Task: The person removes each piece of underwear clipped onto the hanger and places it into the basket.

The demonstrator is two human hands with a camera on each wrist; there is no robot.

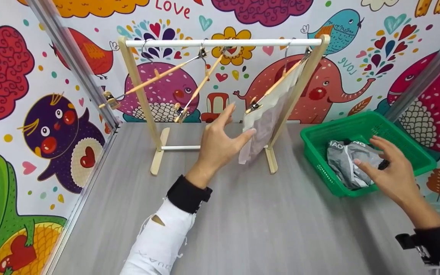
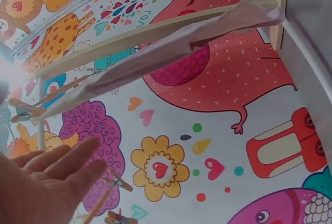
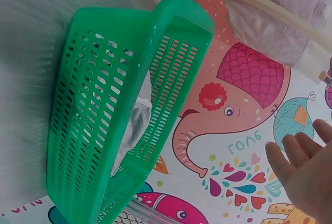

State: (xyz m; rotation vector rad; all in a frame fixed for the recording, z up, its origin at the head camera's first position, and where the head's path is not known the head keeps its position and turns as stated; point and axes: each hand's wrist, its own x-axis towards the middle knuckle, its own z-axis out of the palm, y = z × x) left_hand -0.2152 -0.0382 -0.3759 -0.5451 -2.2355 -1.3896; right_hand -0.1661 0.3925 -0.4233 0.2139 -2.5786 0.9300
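Note:
My left hand (image 1: 220, 143), fingers extended and thumb spread, is just left of a pale pinkish-grey cloth (image 1: 266, 128). Whether the thumb touches the cloth I cannot tell; nothing is gripped. Clips on a wooden hanger (image 1: 279, 82) hold that cloth, which hangs from the right part of the rack rail (image 1: 224, 42). In the left wrist view the cloth (image 2: 171, 53) slants down from its clip. Over the right side of a green basket (image 1: 321, 168) my right hand (image 1: 393, 172) hovers with loosely bent fingers, holding nothing. Inside lies a crumpled grey garment (image 1: 348, 162) with a lettered band, partly hidden by that hand.
Two more wooden clip hangers, a left one (image 1: 159, 75) and a middle one (image 1: 204, 82), hang without cloth and jut toward me. The rack's wooden feet (image 1: 159, 154) stand on a grey table (image 1: 243, 229). Metal posts (image 1: 73, 57) and cartoon-printed walls enclose it.

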